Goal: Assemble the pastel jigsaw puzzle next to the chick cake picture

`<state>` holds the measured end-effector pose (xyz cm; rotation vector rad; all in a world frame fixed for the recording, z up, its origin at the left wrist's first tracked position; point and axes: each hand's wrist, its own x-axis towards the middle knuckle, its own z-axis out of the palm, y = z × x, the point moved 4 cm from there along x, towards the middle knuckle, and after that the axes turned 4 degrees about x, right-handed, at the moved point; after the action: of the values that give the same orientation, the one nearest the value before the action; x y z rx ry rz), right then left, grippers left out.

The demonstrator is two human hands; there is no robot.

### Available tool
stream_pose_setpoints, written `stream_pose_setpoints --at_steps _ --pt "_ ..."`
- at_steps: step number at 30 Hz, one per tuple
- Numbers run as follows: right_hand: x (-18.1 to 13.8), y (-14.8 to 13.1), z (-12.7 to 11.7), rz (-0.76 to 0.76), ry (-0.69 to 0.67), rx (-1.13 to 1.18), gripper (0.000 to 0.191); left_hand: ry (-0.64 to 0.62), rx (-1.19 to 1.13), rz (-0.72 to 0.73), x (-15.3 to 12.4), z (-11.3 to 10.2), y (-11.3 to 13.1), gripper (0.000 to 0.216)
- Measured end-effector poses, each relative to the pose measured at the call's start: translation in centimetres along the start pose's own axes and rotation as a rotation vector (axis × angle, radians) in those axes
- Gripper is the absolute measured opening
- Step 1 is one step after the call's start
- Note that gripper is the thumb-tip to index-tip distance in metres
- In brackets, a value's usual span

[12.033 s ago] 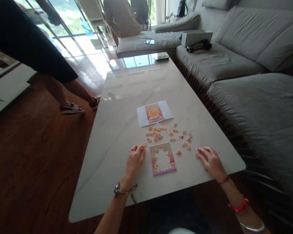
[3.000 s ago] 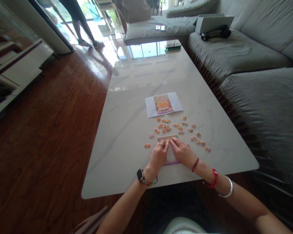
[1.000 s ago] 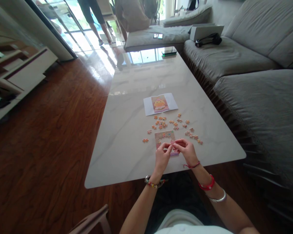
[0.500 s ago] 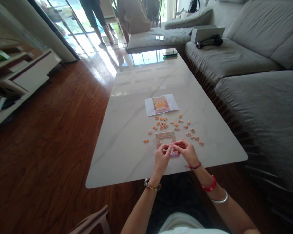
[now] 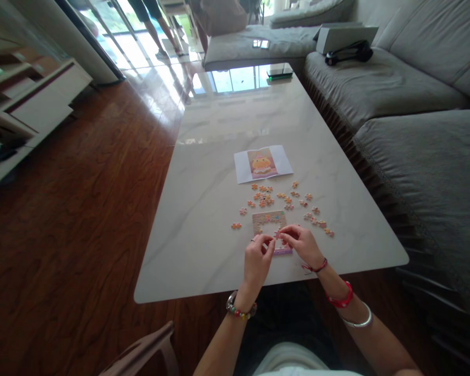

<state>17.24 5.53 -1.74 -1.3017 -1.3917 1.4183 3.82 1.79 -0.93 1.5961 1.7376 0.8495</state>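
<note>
"Over the near end of the white, grey-veined, glossy table [image 5: 203, 209], what are the two hands doing?"

"The person's right hand [image 5: 302, 243] is pinching a small, pink, knobbed jigsaw piece [image 5: 277, 235] between thumb and fingertips. The left hand [image 5: 258, 258] is holding its thumb and fingers close together right beside it; whether those tips are also gripping the piece, one cannot tell."

"And where exactly is the piece showing?"

"Between the two sets of fingertips, over the flat, rectangular, tan-and-purple puzzle frame [image 5: 269, 215] with its hollow middle. The fingers are hiding too much to tell whether it is touching the frame's inner edge."

"How is such a piece likely to be handling?"

"It is probably weighing next to nothing and feeling thin and stiff, like pressed card. Its printed face may be slipping a little under the fingers, and the narrow knobs are presumably risking a bend or a tear under rough pressure."

"Then where should the fingers be taking hold?"

"Ideally they are gripping the broad body by opposite edges, lightly, leaving the knobs free."

"What is lying around it?"

"Loose, orange-and-pink, knobbed pieces [image 5: 265, 199] are lying scattered beyond the frame and to both sides, and a creased, white paper sheet with an orange picture [image 5: 263, 163] is lying just past them."
</note>
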Motion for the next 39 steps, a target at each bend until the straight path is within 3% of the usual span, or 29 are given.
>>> stream_pose_setpoints --at_steps 7,15,19,22,39 --pt "2.9 -1.1 0.0 -0.278 0.038 -0.509 0.013 0.114 0.287 0.031 1.9 -1.3 -0.9 0.016" --pt "4.5 -0.6 1.4 -0.401 -0.012 -0.811 0.015 0.085 0.553 0.104 1.8 -1.4 -1.5 0.020" --pt "3.9 -0.9 1.8 -0.456 -0.005 -0.970 0.020 0.059 0.587 0.259 1.3 -0.7 -0.9 0.028" --pt "3.7 -0.9 2.1 -0.483 0.003 -1.007 0.022 0.021 0.630 0.332 1.4 0.0 -0.4 0.035" --pt "3.4 -1.2 2.4 -0.555 -0.108 -1.062 0.024 0.105 0.655 0.291 0.9 1.0 -0.8 0.038"
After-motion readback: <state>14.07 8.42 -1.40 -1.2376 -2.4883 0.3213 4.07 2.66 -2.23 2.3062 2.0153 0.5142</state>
